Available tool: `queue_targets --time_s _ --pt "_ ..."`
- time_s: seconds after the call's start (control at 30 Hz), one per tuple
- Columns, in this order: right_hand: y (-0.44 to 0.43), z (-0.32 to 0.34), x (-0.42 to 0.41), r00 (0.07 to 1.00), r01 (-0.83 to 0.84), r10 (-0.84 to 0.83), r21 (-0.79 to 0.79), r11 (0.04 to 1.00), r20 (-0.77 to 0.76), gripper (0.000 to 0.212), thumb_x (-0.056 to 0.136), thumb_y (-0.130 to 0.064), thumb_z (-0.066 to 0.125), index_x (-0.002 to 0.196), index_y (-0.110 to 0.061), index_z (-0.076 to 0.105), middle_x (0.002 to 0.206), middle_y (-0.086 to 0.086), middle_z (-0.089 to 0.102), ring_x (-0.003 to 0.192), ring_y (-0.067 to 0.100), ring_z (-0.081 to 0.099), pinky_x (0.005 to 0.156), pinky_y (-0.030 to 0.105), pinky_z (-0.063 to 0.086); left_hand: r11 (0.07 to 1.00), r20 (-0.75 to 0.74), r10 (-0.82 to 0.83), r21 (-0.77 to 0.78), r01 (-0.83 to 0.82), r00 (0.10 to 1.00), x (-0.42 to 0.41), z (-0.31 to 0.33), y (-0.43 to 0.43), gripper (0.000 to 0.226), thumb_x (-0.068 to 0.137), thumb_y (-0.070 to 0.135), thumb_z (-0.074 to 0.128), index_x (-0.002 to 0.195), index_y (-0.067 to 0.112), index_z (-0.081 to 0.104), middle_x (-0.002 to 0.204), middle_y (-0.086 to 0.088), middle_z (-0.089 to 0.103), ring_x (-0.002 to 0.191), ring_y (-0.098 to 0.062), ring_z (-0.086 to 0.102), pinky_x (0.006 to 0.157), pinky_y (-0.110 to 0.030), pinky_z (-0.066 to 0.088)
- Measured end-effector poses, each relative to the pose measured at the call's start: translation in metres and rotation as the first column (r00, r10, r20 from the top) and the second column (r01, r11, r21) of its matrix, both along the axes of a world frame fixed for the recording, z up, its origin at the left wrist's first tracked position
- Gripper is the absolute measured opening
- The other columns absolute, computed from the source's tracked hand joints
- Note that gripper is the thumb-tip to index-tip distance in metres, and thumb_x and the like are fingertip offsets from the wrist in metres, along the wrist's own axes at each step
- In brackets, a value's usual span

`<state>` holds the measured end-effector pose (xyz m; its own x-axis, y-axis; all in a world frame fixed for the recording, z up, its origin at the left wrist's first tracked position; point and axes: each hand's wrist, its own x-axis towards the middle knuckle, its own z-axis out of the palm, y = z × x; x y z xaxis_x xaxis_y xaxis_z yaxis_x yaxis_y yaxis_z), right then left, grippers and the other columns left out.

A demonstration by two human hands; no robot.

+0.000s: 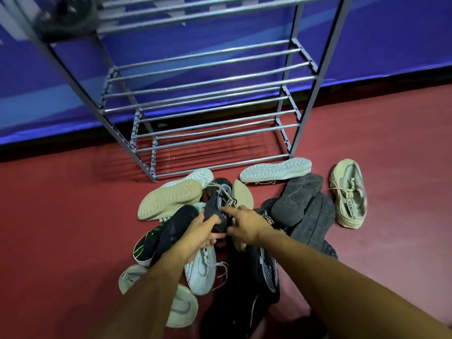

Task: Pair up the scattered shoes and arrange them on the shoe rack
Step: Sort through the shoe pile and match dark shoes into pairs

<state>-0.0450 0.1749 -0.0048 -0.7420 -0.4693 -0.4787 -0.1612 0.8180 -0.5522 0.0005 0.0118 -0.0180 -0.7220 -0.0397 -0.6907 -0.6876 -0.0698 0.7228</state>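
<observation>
Status: both grips on one shoe, centre of the pile. Left hand (203, 232): grip wrapped round the near end of the dark grey shoe (215, 206), thumb on top, fingers curled under. Right hand (247, 226): grip narrow on the same shoe, index finger laid along its top, thumb below. Shoe has light laces and sits on top of the heap, just in front of the shoe rack (313, 94).

Rack: grey metal, tube shelves, standing on the red floor (61, 216) against a blue wall panel (391, 45). Dark blurred shape (66, 18) on an upper shelf at far left, too smeared to identify.

Pile, all on the floor:
- beige-soled shoe (168, 199), sole up, just left of the held shoe
- white-soled shoe (275, 170), sole up, just beside the rack's right foot
- black shoes (296, 199), two, soles up, overlapping, right of the hands
- beige sneaker (348, 194), upright, laces loose, rightmost, just beside the black soles
- black shoe with green marks (146, 243), left of the left forearm
- white sneaker (200, 272), below the left wrist, laces trailing
- black-and-white knit shoe (266, 265), under the right forearm
- cream shoe (181, 307), nearest the camera, partly hidden by the left arm
</observation>
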Motion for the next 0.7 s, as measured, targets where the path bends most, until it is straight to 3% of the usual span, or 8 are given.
queue_targets --time_s 0.17,0.3,0.43,0.53,0.7 --pt "0.007 0.003 0.008 0.999 -0.035 0.034 -0.03 0.999 -0.035 0.074 0.086 -0.028 0.058 0.153 -0.041 0.031 0.138 0.009 0.053 0.127 0.027 0.053 0.104 0.03 0.042 0.999 0.035 0.034 0.032 -0.035 0.999 0.008 0.01 0.004 0.048 0.098 0.024 0.052 0.144 0.019 0.039 0.139 -0.006 0.058 0.091 -0.025 0.075 0.05 -0.021 0.037" --pt "0.009 0.007 0.011 0.998 -0.059 0.058 -0.027 0.998 -0.033 0.08 0.082 -0.029 0.057 0.154 -0.045 0.026 0.133 0.005 0.058 0.119 0.023 0.056 0.096 0.027 0.042 0.998 0.078 0.057 0.018 -0.058 0.995 0.009 0.017 0.002 0.065 0.099 0.03 0.053 0.155 0.016 0.022 0.145 -0.006 0.049 0.09 -0.021 0.075 0.057 -0.022 0.042" --pt "0.009 0.017 0.014 0.998 -0.023 0.023 -0.009 1.0 -0.056 0.079 0.085 -0.021 0.056 0.155 -0.038 0.025 0.131 0.01 0.062 0.118 0.03 0.06 0.092 0.031 0.047 0.998 0.065 0.07 -0.006 -0.069 0.995 0.014 0.023 0.0 0.046 0.099 0.031 0.052 0.14 0.016 0.04 0.141 -0.001 0.05 0.092 -0.019 0.074 0.064 -0.025 0.044" --pt "0.017 0.018 0.012 0.998 0.06 -0.061 -0.003 0.998 -0.035 0.075 0.084 -0.012 0.058 0.152 -0.035 0.035 0.124 0.011 0.068 0.113 0.032 0.062 0.092 0.035 0.051 0.993 0.065 0.115 -0.024 -0.113 0.991 0.018 0.016 -0.001 0.04 0.094 0.033 0.058 0.128 0.017 0.048 0.133 0.002 0.052 0.086 -0.017 0.075 0.061 -0.025 0.045" --pt "0.039 0.017 0.009 0.992 0.115 -0.107 0.123 0.986 -0.074 0.041 0.085 -0.019 0.056 0.125 -0.023 0.063 0.12 0.008 0.07 0.114 0.032 0.063 0.093 0.037 0.051 0.986 0.094 0.166 -0.015 -0.165 0.982 0.021 0.006 -0.001 0.046 0.087 0.03 0.06 0.129 0.014 0.049 0.127 0.0 0.055 0.084 -0.018 0.076 0.052 -0.022 0.048"
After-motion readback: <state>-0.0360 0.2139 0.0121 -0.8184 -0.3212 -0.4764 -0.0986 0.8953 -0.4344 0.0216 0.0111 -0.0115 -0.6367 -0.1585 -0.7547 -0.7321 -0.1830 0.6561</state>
